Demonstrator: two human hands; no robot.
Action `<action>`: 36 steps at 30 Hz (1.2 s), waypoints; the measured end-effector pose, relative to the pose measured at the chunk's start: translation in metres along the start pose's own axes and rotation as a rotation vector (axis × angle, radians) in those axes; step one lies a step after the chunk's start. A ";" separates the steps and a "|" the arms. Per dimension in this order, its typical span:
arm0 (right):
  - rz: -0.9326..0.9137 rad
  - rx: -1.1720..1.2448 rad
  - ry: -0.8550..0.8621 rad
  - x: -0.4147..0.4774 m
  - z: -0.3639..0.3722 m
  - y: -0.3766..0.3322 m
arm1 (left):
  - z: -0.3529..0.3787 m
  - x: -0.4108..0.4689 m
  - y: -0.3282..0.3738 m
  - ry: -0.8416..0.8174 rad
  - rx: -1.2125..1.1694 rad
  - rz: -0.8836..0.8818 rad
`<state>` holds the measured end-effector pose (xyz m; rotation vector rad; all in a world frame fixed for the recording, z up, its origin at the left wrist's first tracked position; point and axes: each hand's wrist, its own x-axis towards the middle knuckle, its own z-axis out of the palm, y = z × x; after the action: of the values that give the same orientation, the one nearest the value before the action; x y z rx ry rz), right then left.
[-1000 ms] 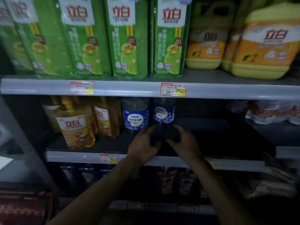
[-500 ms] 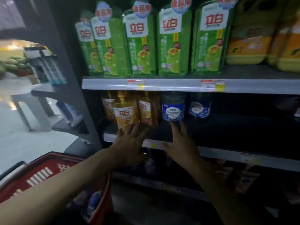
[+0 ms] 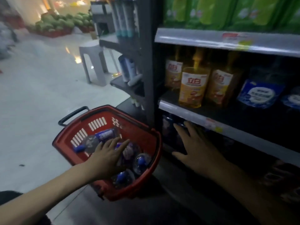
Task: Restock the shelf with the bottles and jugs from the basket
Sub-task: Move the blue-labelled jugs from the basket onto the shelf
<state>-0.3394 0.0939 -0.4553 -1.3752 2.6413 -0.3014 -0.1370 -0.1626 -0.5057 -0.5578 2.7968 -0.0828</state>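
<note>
A red shopping basket (image 3: 142,182) stands on the floor left of the shelf unit and holds several clear bottles with blue caps (image 3: 141,160). My left hand (image 3: 108,154) reaches into the basket with fingers spread over the bottles, gripping nothing that I can see. My right hand (image 3: 195,150) hovers open, fingers straight, in front of the lower shelf, just below the middle shelf's front rail (image 3: 191,115). On that middle shelf stand yellow bottles (image 3: 193,87) and blue-labelled bottles (image 3: 259,93).
Green packs (image 3: 227,12) fill the top shelf. A dark upright post (image 3: 148,62) with small side racks edges the unit. A grey stool (image 3: 95,60) stands on the pale floor behind, and green produce (image 3: 61,23) is piled far off.
Both hands left the blue-labelled bottle on the middle shelf and dropped down. My view swung left; the left hand now reaches into the basket.
</note>
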 end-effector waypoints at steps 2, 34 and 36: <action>-0.061 -0.024 -0.039 0.003 0.020 -0.013 | 0.013 -0.005 -0.013 -0.017 -0.050 -0.042; -0.722 -0.300 -0.296 0.218 0.227 -0.176 | 0.104 -0.005 -0.105 0.306 -0.281 -0.228; -0.729 -0.320 -0.280 0.219 0.225 -0.178 | 0.105 -0.006 -0.103 0.339 -0.315 -0.229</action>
<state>-0.2727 -0.2102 -0.6379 -2.2564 1.9319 0.2418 -0.0634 -0.2558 -0.5929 -1.0250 3.0809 0.2434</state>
